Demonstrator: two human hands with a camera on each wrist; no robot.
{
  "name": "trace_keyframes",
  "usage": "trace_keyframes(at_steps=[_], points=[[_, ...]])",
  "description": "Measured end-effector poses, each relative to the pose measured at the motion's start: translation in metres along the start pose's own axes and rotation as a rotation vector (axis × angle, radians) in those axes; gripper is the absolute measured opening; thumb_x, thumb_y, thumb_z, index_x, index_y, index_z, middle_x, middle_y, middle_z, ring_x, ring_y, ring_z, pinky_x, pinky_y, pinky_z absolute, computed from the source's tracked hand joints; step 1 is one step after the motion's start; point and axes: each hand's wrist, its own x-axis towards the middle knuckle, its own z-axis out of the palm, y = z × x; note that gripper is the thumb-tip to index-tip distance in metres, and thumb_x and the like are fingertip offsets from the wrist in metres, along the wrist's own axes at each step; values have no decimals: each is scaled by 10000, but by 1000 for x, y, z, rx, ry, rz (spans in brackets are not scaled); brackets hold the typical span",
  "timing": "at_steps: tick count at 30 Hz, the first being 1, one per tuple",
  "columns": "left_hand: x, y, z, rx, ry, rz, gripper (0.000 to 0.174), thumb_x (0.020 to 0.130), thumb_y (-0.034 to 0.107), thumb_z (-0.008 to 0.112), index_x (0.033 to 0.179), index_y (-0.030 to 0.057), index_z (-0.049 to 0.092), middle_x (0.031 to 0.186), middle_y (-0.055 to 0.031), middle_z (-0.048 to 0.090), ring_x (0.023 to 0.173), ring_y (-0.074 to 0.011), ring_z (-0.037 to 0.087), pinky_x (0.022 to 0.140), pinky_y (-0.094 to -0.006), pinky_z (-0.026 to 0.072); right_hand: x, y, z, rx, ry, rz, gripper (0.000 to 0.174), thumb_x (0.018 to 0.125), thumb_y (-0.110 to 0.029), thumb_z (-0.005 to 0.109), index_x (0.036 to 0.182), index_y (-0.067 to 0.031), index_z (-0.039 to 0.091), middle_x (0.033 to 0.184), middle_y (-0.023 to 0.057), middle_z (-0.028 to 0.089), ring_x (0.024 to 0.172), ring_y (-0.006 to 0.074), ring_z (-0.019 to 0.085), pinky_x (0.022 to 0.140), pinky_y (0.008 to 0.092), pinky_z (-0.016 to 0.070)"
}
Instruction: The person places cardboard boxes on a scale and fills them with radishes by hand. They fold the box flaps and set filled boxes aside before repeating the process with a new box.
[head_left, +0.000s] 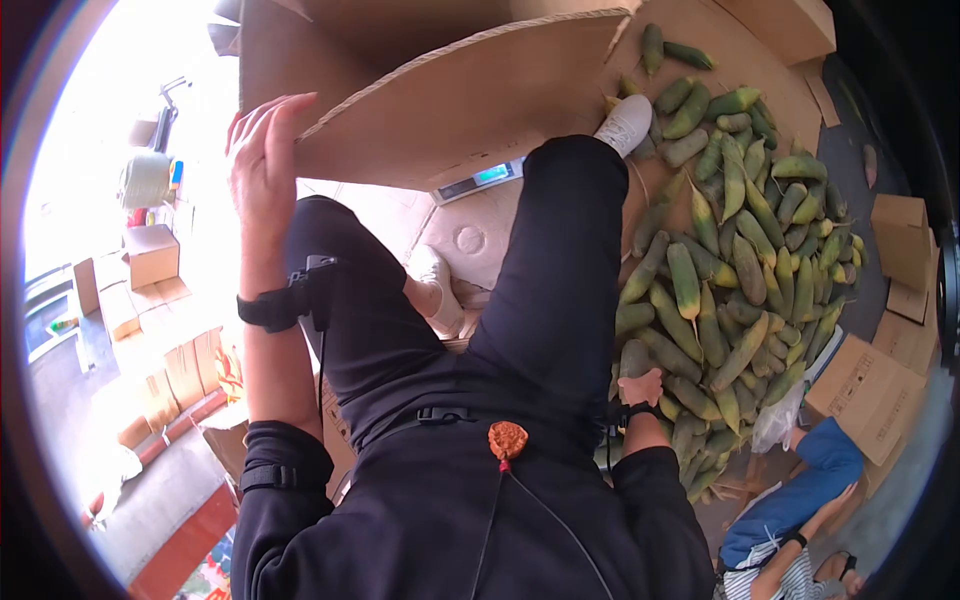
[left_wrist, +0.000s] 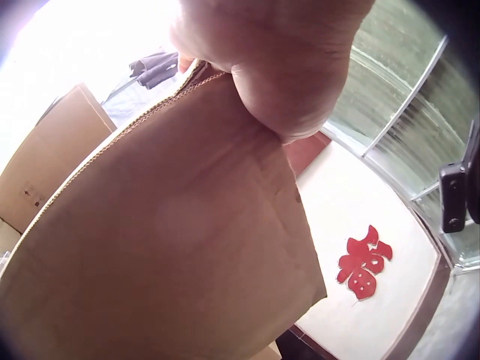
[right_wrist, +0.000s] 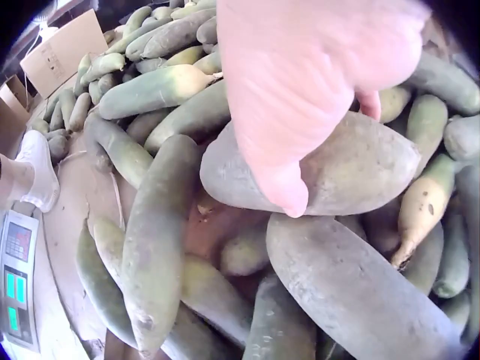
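Note:
My left hand (head_left: 265, 160) is at the left corner of a cardboard box's (head_left: 450, 110) raised flap. In the left wrist view the flap (left_wrist: 165, 217) passes between the thumb side of the hand (left_wrist: 292, 67) and its fingers, which are mostly hidden behind the edge. Low on the right, my right hand (head_left: 640, 388) grips a green radish at the near side of a large heap of green radishes (head_left: 740, 260). The right wrist view shows the thumb of this hand (right_wrist: 315, 90) pressed along the gripped radish (right_wrist: 360, 169), with most fingers out of sight behind it.
A scale with a lit display (head_left: 490, 176) stands partly under the flap, between my legs. Cardboard boxes (head_left: 870, 395) line the right side, where another person in blue trousers (head_left: 790, 490) is near the heap. More boxes (head_left: 160, 300) stand at the left.

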Motion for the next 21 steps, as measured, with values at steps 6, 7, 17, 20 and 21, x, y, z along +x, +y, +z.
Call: trace_keyframes(at_steps=[6,7,17,20,21], points=[[-1,-1,0,-14,61,19,293,881,204,399,904,91,668,946,-66,653,961,-238,563,956,-351,323,30,13,14,649,-140,-111,691,604,-258,766,1126,79,464,1095,195,553,1028,294,536,845,356,450],[-2,0,0,-15,68,9,293,881,204,399,904,91,668,946,-66,653,961,-238,563,956,-351,323,28,10,7,867,-268,-39,688,621,-270,759,1129,88,466,1077,170,559,1011,263,538,831,349,446],[-6,-8,5,21,117,5,313,893,219,381,918,102,670,961,-67,651,981,-236,562,970,-368,320,-73,-109,-213,1555,-348,-552,512,808,-278,599,1217,0,467,1157,84,528,1048,209,506,934,349,385],[-8,-8,6,37,133,7,317,886,209,373,921,102,669,964,-72,650,986,-241,559,976,-369,315,-107,-152,-272,1580,-308,-739,515,847,-320,574,1233,-2,451,1209,83,510,1103,217,483,953,356,380],[-9,-10,7,41,137,23,319,885,206,369,923,101,668,965,-73,650,990,-243,558,977,-368,314,-120,-167,-288,1581,-290,-778,516,849,-326,571,1229,2,453,1208,87,512,1098,216,489,947,354,386]])
